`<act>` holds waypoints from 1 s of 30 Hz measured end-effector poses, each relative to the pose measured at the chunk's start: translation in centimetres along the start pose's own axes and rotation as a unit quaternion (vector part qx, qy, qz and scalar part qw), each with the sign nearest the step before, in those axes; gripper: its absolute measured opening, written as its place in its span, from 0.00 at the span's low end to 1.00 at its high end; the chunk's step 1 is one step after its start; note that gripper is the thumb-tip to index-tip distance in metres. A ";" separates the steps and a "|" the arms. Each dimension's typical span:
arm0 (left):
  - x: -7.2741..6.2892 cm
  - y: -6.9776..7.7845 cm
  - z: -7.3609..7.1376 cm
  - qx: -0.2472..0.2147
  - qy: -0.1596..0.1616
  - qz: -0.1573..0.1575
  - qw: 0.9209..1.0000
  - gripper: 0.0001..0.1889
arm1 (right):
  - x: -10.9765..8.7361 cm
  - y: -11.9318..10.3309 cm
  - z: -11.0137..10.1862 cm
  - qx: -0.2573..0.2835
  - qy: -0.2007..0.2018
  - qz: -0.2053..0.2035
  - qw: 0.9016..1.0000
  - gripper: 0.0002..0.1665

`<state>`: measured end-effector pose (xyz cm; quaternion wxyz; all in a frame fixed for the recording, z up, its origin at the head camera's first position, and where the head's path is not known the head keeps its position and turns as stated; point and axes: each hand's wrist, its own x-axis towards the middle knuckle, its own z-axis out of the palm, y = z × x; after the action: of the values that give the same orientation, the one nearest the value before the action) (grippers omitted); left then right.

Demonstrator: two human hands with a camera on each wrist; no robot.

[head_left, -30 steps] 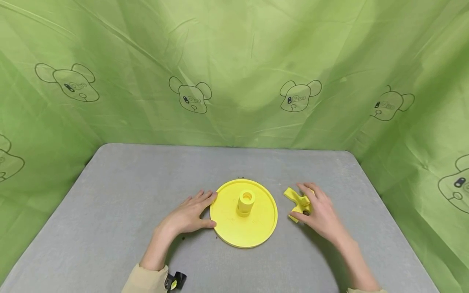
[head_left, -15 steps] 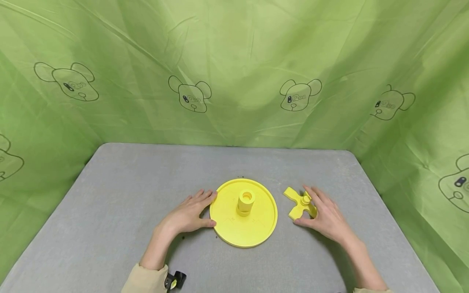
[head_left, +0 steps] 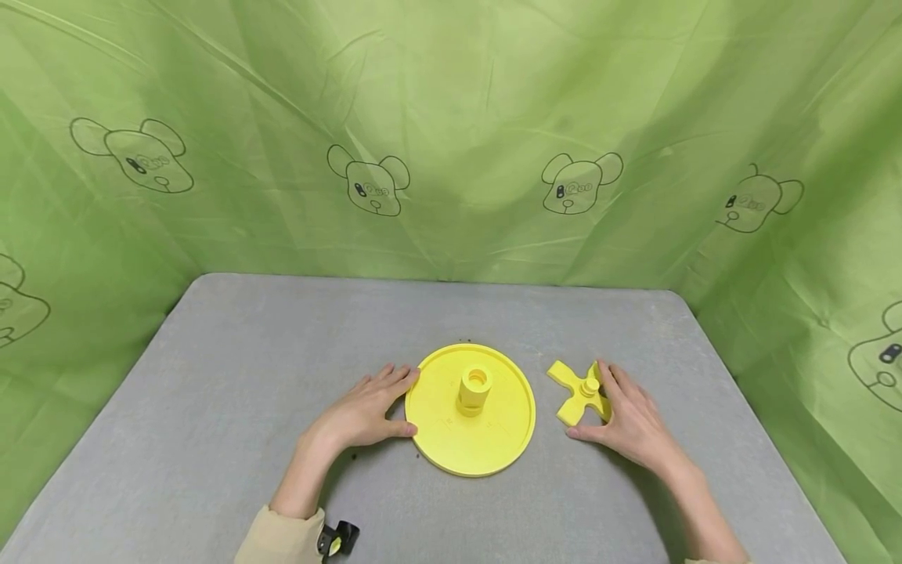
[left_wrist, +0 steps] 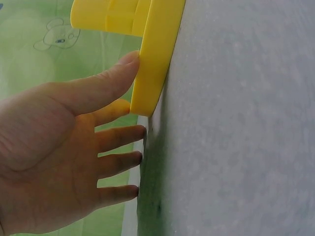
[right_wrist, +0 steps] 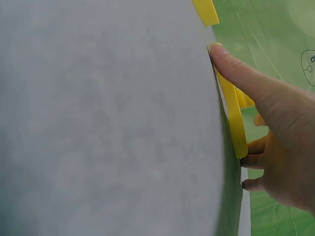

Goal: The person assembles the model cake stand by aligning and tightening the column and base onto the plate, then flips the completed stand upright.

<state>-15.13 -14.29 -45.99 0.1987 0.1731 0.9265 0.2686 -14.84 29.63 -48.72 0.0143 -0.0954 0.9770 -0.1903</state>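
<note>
A round yellow disc [head_left: 444, 450] with a raised rim lies flat on the table, a hollow yellow post [head_left: 474, 393] upright at its middle. My left hand [head_left: 362, 415] rests at the disc's left edge, thumb and index fingertip against the rim. In the left wrist view the hand [left_wrist: 54, 147] has its fingers spread, with the disc [left_wrist: 157, 54] beside the thumb. To the right lies a yellow cross-shaped piece [head_left: 574, 392], its short peg pointing up. My right hand [head_left: 634, 423] is spread loosely about its right side, thumb [right_wrist: 231, 61] on the near side, fingers on the far.
Grey table [head_left: 296, 329] runs all round the two yellow pieces. Green cloth [head_left: 451, 94] printed with bear faces hangs behind and at both sides. A black wrist strap [head_left: 330, 542] shows at the left sleeve. A narrow gap of table separates disc and cross piece.
The cross piece was tilted in my right hand's grip; now it lies flat with its peg up. The right hand has loosened and drawn slightly right. The left hand has stayed in place.
</note>
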 end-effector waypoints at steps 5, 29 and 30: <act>0.0 -0.1 0.1 0.000 0.001 0.000 1.000 0.45 | -0.6 0.4 -0.3 0.001 0.002 -0.002 1.000 0.77; 0.0 0.0 0.1 0.007 0.001 -0.002 1.000 0.46 | -1.9 1.2 -1.6 -0.023 0.087 -0.021 0.996 0.34; 0.0 0.0 0.1 0.008 0.001 -0.001 1.000 0.46 | -1.9 1.2 -1.7 -0.025 0.084 -0.016 0.996 0.32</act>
<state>-15.07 -14.27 -46.03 0.1968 0.1741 0.9289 0.2610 -13.33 31.67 -47.61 -0.0736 -0.0952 0.9775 -0.1733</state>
